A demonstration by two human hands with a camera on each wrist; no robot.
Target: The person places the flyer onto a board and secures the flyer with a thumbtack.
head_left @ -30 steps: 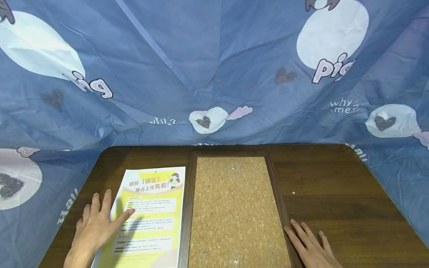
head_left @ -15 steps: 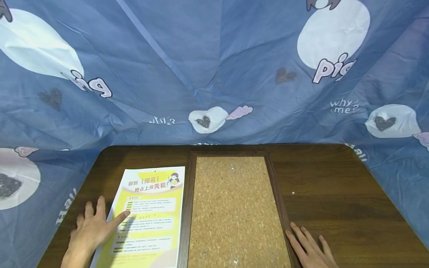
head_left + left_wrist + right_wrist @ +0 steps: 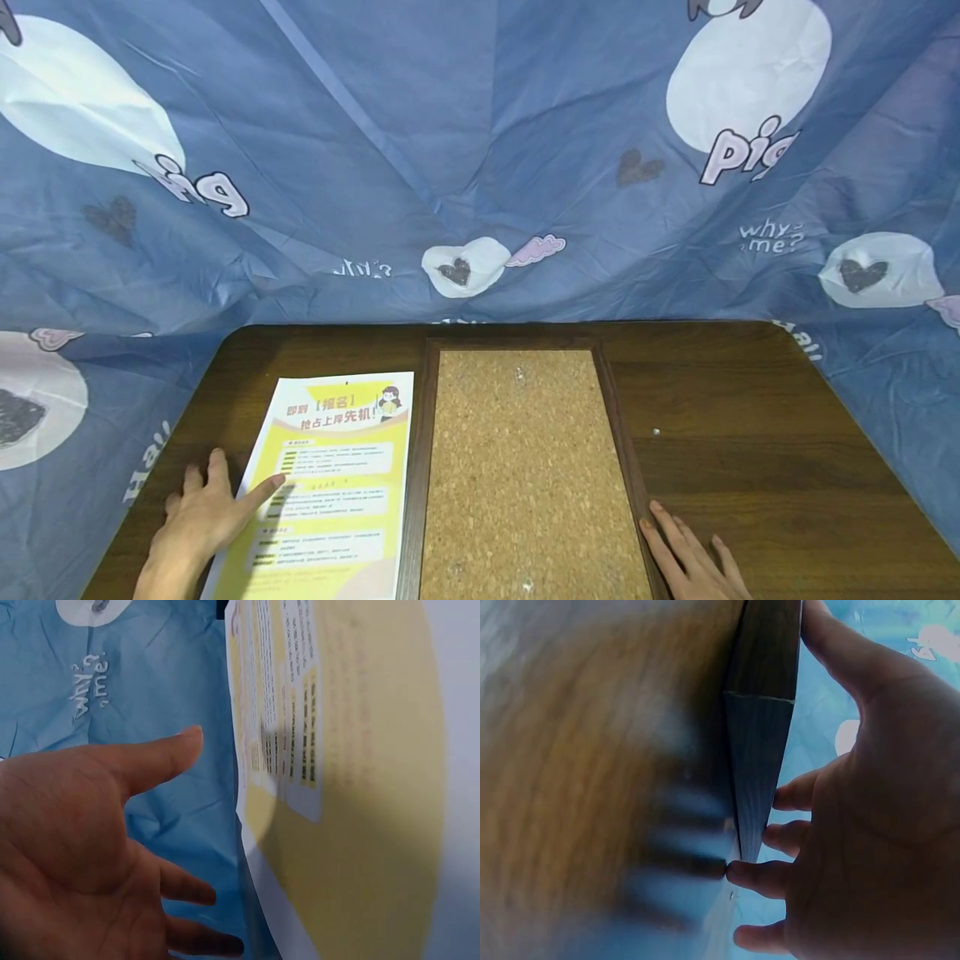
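Note:
A yellow and white printed poster with a cartoon figure at its top right lies on the table, left of a cork board in a dark wooden frame. My left hand is at the poster's left edge, fingers spread and thumb reaching over the printed side. In the left wrist view that hand holds nothing. On the other side, my right hand lies along the frame's right edge with fingers extended. The right wrist view shows its fingertips at the side of the frame; whether all touch is unclear.
The brown wooden table has rounded far corners. A tiny pale speck lies right of the board. Small clear bits sit on the cork near its top and bottom. A blue patterned curtain hangs behind.
My left hand has drawn slightly back toward me and to the left along the poster. The right hand has slid a little nearer along the frame. Poster and board stay in place.

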